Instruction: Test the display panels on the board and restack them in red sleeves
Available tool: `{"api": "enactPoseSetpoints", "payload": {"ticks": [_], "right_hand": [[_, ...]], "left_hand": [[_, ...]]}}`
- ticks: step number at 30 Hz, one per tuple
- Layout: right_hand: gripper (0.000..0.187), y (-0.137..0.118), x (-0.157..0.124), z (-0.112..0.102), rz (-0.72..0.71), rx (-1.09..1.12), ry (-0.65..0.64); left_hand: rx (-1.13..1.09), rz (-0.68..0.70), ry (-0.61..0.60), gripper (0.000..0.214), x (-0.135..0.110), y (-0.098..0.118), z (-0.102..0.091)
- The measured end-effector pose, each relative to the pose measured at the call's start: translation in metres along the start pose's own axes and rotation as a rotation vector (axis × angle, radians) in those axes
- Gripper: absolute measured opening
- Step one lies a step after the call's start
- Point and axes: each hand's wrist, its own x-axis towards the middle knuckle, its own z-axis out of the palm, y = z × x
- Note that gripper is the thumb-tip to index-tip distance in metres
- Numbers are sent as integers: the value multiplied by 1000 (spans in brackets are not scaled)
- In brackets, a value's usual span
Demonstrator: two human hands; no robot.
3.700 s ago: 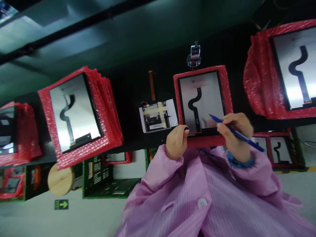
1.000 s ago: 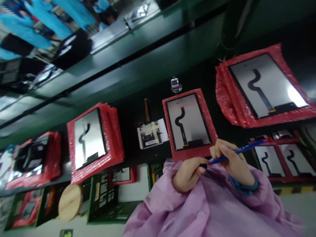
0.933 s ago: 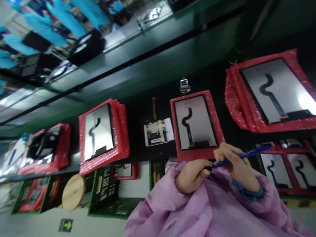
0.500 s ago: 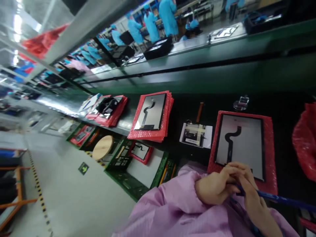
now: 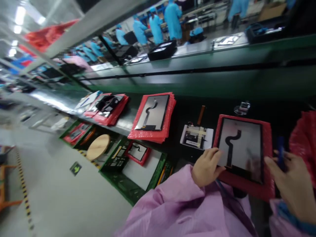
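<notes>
A flat display panel (image 5: 244,153) with a curved black ribbon cable lies on a red bubble-wrap bag (image 5: 268,144) in front of me. At its lower left corner is my left hand (image 5: 206,167), fingers and thumb closed about the corner. My right hand (image 5: 292,179) is off the right edge, its fingers round a slim blue pen-like object (image 5: 280,153) that is blurred. Left of the panel lies a small opened device (image 5: 195,135) with taped parts, beside an orange-brown flex strip (image 5: 201,114). A small clear item (image 5: 242,108) sits behind the panel.
To the left is a stack of red bubble bags (image 5: 168,121) topped by another panel (image 5: 153,112). Farther left, a black object (image 5: 107,103) rests on more bags. Green crates (image 5: 116,184) and a round wooden stool (image 5: 98,146) stand below. Crumpled red wrap (image 5: 304,141) lies right.
My hands were together over the panel's lower edge and have parted. The left moved to the lower left corner; the right swung to the right side with the blue pen-like object.
</notes>
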Motion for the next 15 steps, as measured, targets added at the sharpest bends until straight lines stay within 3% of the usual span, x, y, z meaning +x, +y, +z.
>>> {"api": "enactPoseSetpoints", "payload": {"ticks": [4, 7, 12, 15], "right_hand": [[59, 34, 12, -8, 232, -234, 215], [67, 48, -12, 2, 296, -431, 306], [83, 34, -96, 35, 123, -416, -20], [82, 28, -122, 51, 135, -441, -44]], "left_hand": [[90, -51, -40, 51, -7, -7, 12], [108, -44, 6, 50, -11, -7, 16], [153, -36, 73, 45, -18, -2, 20], [185, -44, 101, 43, -19, 1, 22]]}}
